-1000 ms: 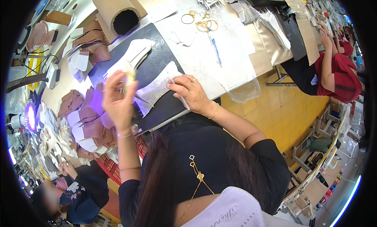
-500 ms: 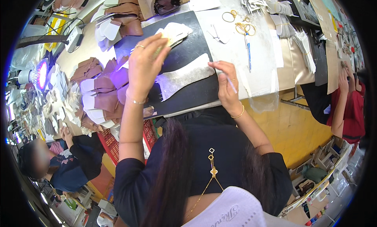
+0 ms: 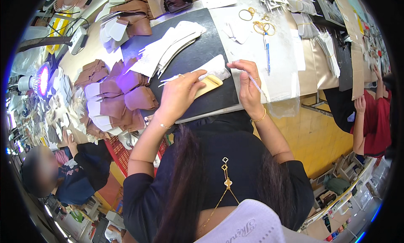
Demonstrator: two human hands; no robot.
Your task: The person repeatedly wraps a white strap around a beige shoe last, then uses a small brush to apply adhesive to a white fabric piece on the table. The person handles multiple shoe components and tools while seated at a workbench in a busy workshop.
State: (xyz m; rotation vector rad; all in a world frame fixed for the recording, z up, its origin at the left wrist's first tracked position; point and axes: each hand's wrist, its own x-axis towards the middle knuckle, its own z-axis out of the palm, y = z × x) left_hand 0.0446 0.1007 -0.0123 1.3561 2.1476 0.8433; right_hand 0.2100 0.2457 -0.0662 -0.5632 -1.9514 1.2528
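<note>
The left hand [image 3: 182,93] presses flat on the yellow template [image 3: 209,84] at the mat's [image 3: 198,54] 6 o'clock edge, pinning it, while the right hand [image 3: 248,85] pinches a pen [image 3: 256,82] for tracing.

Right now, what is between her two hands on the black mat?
In the head view, a white cut piece on the black mat lies between left hand and right hand.

Left hand [image 3: 179,93] came down from raised in the air, now flat on the yellow block [image 3: 209,85], pressing it onto the black mat [image 3: 198,58]. Right hand [image 3: 248,85] shifted off the white piece [image 3: 216,66] to just right of it, thin stick [image 3: 256,82] pinched in fingers. White piece now partly under the block. View swung, bench sits higher in frame.
</note>
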